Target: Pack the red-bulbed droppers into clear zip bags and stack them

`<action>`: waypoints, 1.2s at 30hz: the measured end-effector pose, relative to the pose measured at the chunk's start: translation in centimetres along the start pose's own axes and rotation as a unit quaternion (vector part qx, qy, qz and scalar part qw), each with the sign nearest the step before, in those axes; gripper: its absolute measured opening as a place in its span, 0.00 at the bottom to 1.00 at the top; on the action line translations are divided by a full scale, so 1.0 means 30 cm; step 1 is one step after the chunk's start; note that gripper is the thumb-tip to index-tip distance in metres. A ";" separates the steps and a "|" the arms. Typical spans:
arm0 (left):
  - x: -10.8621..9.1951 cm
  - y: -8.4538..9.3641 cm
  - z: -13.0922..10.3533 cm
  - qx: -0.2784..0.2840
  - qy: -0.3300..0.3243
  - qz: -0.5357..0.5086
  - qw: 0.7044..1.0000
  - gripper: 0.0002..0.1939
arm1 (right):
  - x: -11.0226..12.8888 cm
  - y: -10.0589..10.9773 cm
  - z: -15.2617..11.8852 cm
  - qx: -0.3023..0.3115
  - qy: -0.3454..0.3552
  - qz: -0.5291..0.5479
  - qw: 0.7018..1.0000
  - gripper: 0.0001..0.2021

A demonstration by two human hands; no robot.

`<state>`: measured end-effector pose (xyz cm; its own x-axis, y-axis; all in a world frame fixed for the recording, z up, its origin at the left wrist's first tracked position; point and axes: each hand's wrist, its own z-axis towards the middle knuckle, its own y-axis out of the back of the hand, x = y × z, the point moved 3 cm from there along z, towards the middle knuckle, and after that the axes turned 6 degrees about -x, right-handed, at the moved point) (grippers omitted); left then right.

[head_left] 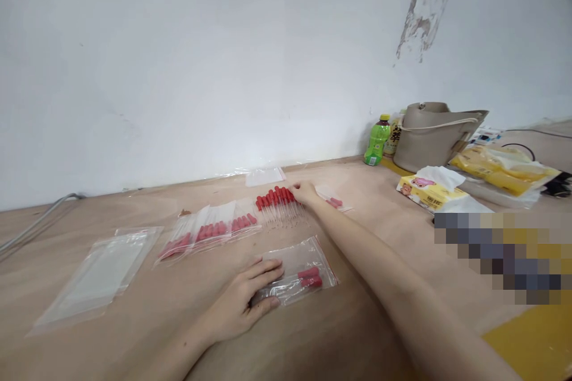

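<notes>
So the left hand (251,296) is resting on a clear zip bag (291,262) in front, thumb and fingers apart, pressing it to the brown tabletop (370,232). Two red bulbs (309,277) show through the plastic near the bag's red-striped end. The right hand (304,192) is reaching further out, fingers bunched at the right end of a row of red-topped droppers (273,197), but I honestly can't tell if they're pinching one. The droppers lie side by side, red tops toward the wall, thin clear stems pointing back this way. Just left of them are some filled bags (220,214) with more red ends, then flat clear bags (100,268) further left. Over on the right there's a yellow tissue box (429,195), with a green bottle (378,141) behind it.
</notes>
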<state>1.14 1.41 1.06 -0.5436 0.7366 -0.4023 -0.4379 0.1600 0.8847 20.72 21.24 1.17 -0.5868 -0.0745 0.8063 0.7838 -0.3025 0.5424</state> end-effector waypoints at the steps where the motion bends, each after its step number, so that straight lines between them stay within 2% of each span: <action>1: 0.000 0.000 0.000 0.000 0.000 -0.001 1.000 0.21 | -0.005 -0.006 0.002 -0.002 -0.013 0.009 1.000 0.08; 8: 0.001 -0.001 -0.001 -0.006 -0.006 -0.005 1.000 0.21 | 0.022 0.006 -0.016 0.007 -0.059 0.135 0.989 0.08; 11: 0.002 -0.002 -0.001 -0.002 -0.005 -0.001 1.000 0.21 | 0.050 0.052 -0.034 0.014 -0.060 0.196 0.979 0.06; 14: 0.003 -0.002 -0.004 0.001 0.001 0.004 1.000 0.22 | 0.049 0.133 -0.081 -0.004 -0.053 0.247 0.967 0.07; 17: 0.003 -0.001 -0.007 -0.004 0.004 0.003 1.000 0.23 | -0.003 0.225 -0.171 -0.034 -0.055 0.289 0.955 0.09; 20: 0.004 -0.001 -0.008 -0.007 0.010 -0.001 1.000 0.25 | -0.087 0.298 -0.277 -0.076 -0.052 0.359 0.929 0.14; 22: 0.005 -0.001 -0.008 -0.005 0.013 -0.003 1.000 0.25 | -0.138 0.321 -0.336 -0.092 -0.062 0.376 0.920 0.17; 25: 0.008 -0.002 -0.008 -0.005 0.016 -0.004 1.000 0.25 | -0.179 0.318 -0.392 -0.091 -0.093 0.395 0.909 0.17; 31: 0.013 -0.005 -0.012 -0.002 0.021 0.000 1.000 0.25 | -0.162 0.285 -0.440 -0.029 -0.125 0.430 0.894 0.17; 33: 0.016 -0.006 -0.014 0.003 0.027 0.004 1.000 0.26 | -0.157 0.283 -0.453 0.037 -0.137 0.423 0.895 0.16; 36: 0.017 -0.007 -0.013 0.009 0.027 0.006 1.000 0.26 | -0.150 0.298 -0.466 0.160 -0.105 0.323 0.927 0.15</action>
<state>0.68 1.50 0.58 -0.5865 0.7020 -0.4041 -0.4195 0.1636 0.8929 27.51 5.58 -0.92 0.0513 0.0547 0.9972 0.9978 0.0401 -0.0535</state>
